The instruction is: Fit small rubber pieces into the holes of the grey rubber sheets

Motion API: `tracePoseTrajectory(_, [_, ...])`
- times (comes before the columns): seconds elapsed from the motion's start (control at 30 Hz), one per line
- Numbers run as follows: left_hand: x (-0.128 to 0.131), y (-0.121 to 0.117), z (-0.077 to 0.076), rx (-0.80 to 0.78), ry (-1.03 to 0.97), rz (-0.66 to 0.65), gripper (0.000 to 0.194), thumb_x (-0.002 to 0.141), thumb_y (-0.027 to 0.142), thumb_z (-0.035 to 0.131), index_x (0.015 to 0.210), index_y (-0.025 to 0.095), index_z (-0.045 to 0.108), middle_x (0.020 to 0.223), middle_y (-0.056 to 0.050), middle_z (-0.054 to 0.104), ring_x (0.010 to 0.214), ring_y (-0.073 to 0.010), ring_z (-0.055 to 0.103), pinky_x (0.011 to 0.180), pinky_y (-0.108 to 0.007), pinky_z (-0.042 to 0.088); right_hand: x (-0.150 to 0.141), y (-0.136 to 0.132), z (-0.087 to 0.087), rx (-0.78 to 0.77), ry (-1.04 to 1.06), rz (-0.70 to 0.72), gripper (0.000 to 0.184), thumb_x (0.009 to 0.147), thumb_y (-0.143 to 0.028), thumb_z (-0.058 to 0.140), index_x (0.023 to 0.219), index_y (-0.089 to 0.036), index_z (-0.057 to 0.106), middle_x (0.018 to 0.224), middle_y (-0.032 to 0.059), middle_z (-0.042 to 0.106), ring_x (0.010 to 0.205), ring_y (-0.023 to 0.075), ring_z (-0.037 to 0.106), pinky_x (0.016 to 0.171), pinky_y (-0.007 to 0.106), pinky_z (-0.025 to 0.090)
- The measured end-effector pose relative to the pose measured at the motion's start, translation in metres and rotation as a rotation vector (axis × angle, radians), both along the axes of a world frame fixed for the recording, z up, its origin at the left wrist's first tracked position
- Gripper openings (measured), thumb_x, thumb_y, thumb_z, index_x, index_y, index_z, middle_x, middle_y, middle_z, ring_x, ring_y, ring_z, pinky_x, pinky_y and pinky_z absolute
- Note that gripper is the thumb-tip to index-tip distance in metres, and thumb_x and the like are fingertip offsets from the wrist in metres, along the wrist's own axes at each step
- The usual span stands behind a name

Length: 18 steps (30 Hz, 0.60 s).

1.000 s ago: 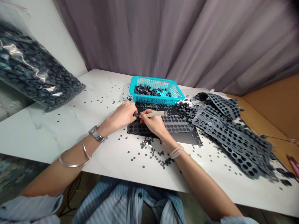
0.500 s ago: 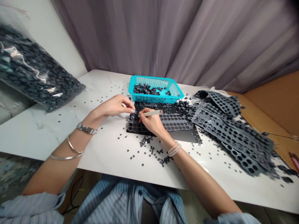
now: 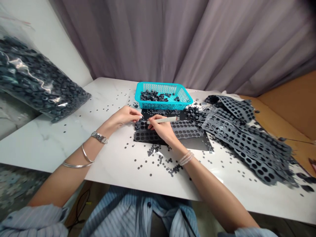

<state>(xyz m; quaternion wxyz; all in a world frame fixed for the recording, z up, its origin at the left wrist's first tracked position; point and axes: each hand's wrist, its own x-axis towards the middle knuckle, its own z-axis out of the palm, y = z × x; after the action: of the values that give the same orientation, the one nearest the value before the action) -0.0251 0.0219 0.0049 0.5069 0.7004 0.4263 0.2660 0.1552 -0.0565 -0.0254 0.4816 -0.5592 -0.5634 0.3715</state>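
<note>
My left hand [image 3: 125, 116] hovers over the upper left corner of a black perforated sheet [image 3: 145, 137], its curled fingertips close to the tip of the tool. Whether those fingers pinch something tiny is hidden. My right hand [image 3: 160, 129] grips a slim cream-coloured stylus [image 3: 163, 120] like a pen, pointing left over the sheet. Several small dark rubber rings [image 3: 140, 125] sit in the holes near that tip. A grey perforated strip [image 3: 186, 131] lies against the sheet's right side.
A turquoise plastic basket [image 3: 163, 96] of dark rings stands just beyond the sheet. A clear bag of rings [image 3: 37, 77] lies at the far left. Perforated grey scrap sheets [image 3: 243, 136] heap at the right, and small dark discs [image 3: 160, 161] litter the white marble table [image 3: 59, 141].
My left hand has drawn back from over the sheet and moved up and left, exposing the rings. The right hand and stylus stay nearly in place, and the view has shifted slightly.
</note>
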Motion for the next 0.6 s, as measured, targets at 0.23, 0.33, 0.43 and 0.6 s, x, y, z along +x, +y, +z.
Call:
tracePoseTrajectory(0.23, [-0.003, -0.002, 0.011, 0.199, 0.170, -0.073, 0.020, 0.069, 0.026, 0.069, 0.087, 0.022, 0.078, 0.065, -0.002, 0.067, 0.056, -0.0134, 0.051, 0.053, -0.026, 0.036, 0.001, 0.000, -0.002, 0.080, 0.050, -0.043, 0.022, 0.085, -0.037, 0.053, 0.073, -0.020, 0.060, 0.067, 0.0009, 0.067, 0.063, 0.0141, 0.065, 0.060, 0.025, 0.051])
tracePoseTrajectory(0.33, [-0.008, -0.006, 0.018, 0.342, 0.263, -0.119, 0.014, 0.066, 0.019, 0.066, 0.073, 0.022, 0.077, 0.068, -0.003, 0.069, 0.062, -0.0155, 0.056, 0.057, -0.026, 0.037, -0.002, -0.003, 0.001, 0.080, 0.066, -0.028, 0.021, 0.085, -0.036, 0.053, 0.072, -0.019, 0.059, 0.065, 0.0004, 0.065, 0.062, 0.0139, 0.064, 0.060, 0.025, 0.050])
tracePoseTrajectory(0.43, [-0.010, -0.014, 0.021, 0.365, 0.353, -0.259, 0.018, 0.064, 0.013, 0.062, 0.070, 0.023, 0.076, 0.063, -0.001, 0.067, 0.060, -0.0153, 0.055, 0.058, -0.027, 0.035, -0.007, -0.008, 0.006, 0.050, -0.024, 0.032, 0.020, 0.084, -0.031, 0.053, 0.069, -0.019, 0.059, 0.061, -0.0002, 0.065, 0.058, 0.0126, 0.060, 0.058, 0.024, 0.046])
tracePoseTrajectory(0.6, [-0.007, -0.023, 0.021, 0.454, 0.453, -0.297, 0.020, 0.063, 0.007, 0.060, 0.067, 0.024, 0.071, 0.059, 0.001, 0.059, 0.059, -0.0151, 0.050, 0.058, -0.028, 0.031, -0.016, -0.015, 0.013, 0.024, -0.106, 0.081, 0.020, 0.084, -0.026, 0.050, 0.068, -0.019, 0.058, 0.061, -0.0005, 0.065, 0.057, 0.0115, 0.057, 0.056, 0.023, 0.040])
